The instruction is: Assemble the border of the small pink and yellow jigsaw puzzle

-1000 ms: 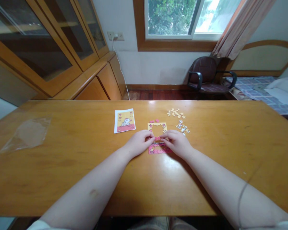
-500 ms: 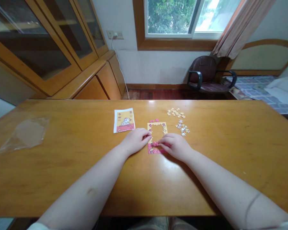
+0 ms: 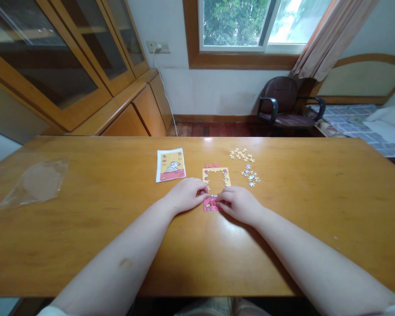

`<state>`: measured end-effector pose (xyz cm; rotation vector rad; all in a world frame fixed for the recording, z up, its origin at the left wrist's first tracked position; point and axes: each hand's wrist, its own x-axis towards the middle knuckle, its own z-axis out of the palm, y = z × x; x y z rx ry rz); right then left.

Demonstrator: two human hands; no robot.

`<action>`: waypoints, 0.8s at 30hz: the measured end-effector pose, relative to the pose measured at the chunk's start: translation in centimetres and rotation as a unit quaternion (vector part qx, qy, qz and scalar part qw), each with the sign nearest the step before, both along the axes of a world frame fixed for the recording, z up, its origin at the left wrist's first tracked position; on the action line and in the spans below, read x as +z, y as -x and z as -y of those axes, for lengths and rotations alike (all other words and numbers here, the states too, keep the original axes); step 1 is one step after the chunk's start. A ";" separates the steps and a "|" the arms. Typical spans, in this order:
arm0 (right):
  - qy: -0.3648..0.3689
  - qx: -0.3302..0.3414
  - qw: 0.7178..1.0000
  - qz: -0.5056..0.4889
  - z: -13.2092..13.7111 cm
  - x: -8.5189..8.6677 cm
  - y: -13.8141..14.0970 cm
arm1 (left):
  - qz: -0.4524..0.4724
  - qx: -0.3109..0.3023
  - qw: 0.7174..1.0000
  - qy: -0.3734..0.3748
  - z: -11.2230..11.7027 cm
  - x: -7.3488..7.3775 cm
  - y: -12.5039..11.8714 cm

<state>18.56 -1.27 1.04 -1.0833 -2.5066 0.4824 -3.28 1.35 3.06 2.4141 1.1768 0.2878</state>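
Observation:
A partly assembled jigsaw puzzle [image 3: 225, 171] lies on the table, a yellow border with a pink lower end and an open middle. At its lower left edge, the curled fingers of my left hand [image 3: 190, 193] hold the side of the puzzle. My right hand [image 3: 239, 202] is closed over the pink lower end, fingertips pressing a pink puzzle piece [image 3: 212, 201] there; its fingers hide part of that piece and the lower right corner. Beyond the top edge lie a few loose pink pieces [image 3: 211, 166].
Loose yellow pieces [image 3: 242, 155] and white patterned pieces [image 3: 251, 175] lie right of the puzzle. A printed reference picture [image 3: 171, 166] is to its left. A clear plastic bag [image 3: 36, 184] rests at the far left of the wooden table [image 3: 197, 263]. Behind stands an office chair [image 3: 281, 103].
The pink piece, raised at a slant in the open middle before, now sits lower against the pink end. My right hand has come down slightly; my left hand has barely moved.

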 end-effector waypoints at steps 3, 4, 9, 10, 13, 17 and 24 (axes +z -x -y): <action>0.002 -0.005 1.000 0.005 0.1 0.0 0.1 | -0.009 -0.010 1.000 -0.003 0.0 -0.1 0.0; 0.003 -0.007 1.000 0.006 0.1 0.0 0.1 | -0.011 -0.011 1.000 -0.005 0.0 -0.1 -0.1; 0.000 -0.010 1.000 0.010 0.0 -0.1 0.1 | -0.022 -0.012 1.000 -0.011 0.0 -0.3 -0.1; -0.001 -0.009 1.000 0.010 0.0 -0.1 0.1 | -0.024 -0.014 1.000 -0.009 0.0 -0.3 -0.1; -0.005 -0.009 1.000 0.012 0.0 -0.1 0.1 | -0.029 -0.015 0.999 -0.007 -0.1 -0.3 -0.1; -0.006 -0.012 1.000 0.015 0.1 -0.1 0.2 | -0.033 -0.009 0.999 -0.007 0.0 -0.3 -0.1; -0.016 -0.006 1.000 0.025 0.2 -0.1 0.2 | -0.041 -0.009 0.999 -0.009 0.0 -0.2 -0.2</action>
